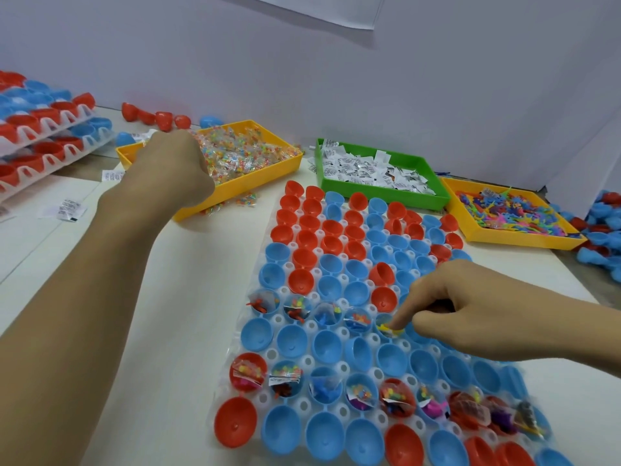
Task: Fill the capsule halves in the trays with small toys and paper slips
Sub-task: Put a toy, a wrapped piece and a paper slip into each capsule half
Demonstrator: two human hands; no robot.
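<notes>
Left hand [174, 163] reaches into yellow bin [268, 176] of bagged beads, fingers curled down. Right hand [470, 307] pinches a yellow toy [386, 328] at a blue capsule half [383, 322] in the clear tray [235, 341]. Green bin [433, 196] holds paper slips [366, 168].

The capsule tray [235, 375] is placed on the table [174, 297]; three bins are set behind it: bead packets [242, 153] left, paper slips [369, 169] middle, toys [510, 210] right.

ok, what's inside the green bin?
The green bin holds a loose heap of folded white paper slips with dark print. Whatever lies under the heap, and the bin floor, is covered. A few slips lie outside by its left wall.
</notes>
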